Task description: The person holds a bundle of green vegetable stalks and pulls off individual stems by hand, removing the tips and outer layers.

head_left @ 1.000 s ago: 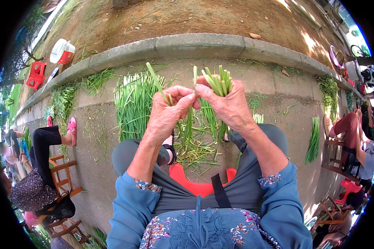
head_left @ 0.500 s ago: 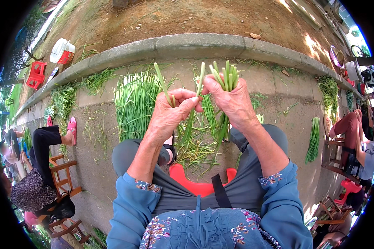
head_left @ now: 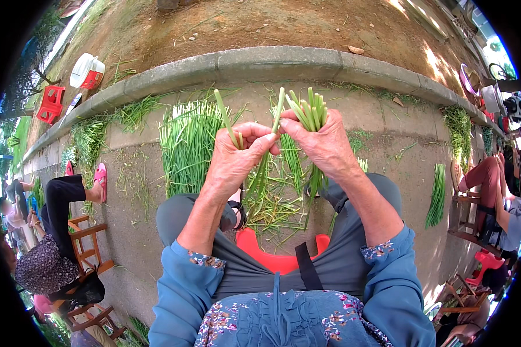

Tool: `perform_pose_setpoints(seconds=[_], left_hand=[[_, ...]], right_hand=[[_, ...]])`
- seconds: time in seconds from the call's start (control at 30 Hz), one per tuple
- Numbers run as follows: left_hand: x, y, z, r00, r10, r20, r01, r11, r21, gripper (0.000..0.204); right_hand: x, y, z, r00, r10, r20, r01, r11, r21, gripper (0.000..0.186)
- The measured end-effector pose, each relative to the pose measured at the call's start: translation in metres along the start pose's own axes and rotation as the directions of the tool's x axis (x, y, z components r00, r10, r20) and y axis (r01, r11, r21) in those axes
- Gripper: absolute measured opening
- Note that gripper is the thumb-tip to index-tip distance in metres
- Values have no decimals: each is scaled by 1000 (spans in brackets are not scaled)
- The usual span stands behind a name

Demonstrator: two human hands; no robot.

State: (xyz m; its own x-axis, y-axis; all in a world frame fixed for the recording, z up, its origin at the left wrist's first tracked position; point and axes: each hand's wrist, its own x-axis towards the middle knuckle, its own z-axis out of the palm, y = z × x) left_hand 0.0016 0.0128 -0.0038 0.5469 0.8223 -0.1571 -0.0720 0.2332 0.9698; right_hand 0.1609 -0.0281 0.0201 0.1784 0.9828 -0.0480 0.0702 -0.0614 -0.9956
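My left hand (head_left: 240,149) is closed on green stalks; one stalk (head_left: 224,113) sticks up past its fingers, and another stalk (head_left: 279,107) is pinched at thumb and forefinger. Close beside it, my right hand (head_left: 324,144) grips a bunch of green stalks (head_left: 309,111) with pale cut ends up and leaves hanging down. The right thumb and fingertips reach to the stalk at the left fingertips. Beyond my left knee lies a large pile of long green stalks (head_left: 185,147). Trimmed leaves and scraps (head_left: 272,211) litter the ground between my feet.
A concrete curb (head_left: 243,66) runs across beyond the piles. Far left are a white bucket (head_left: 85,70) and a red stool (head_left: 50,104). People sit on wooden chairs (head_left: 90,246) at both sides. A small green bundle (head_left: 436,196) lies to the right. Under me is a red stool (head_left: 272,260).
My right hand has shifted slightly left with its bunch, closer to the left fingertips, and the bunch has tilted a little. My left hand has stayed nearly still.
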Motion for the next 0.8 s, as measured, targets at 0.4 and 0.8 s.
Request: perform_pose_setpoints(seconds=[0.4,0.8], left_hand=[[0,-2,7,991,129,-19,-124,980,155,8],[-3,6,5,999,44,18,-46,992,118,10]], right_hand=[[2,-3,-3,984,175,27,-176,982,64,11],[-2,-3,6,994,-51,-92,43,995,-89,8]])
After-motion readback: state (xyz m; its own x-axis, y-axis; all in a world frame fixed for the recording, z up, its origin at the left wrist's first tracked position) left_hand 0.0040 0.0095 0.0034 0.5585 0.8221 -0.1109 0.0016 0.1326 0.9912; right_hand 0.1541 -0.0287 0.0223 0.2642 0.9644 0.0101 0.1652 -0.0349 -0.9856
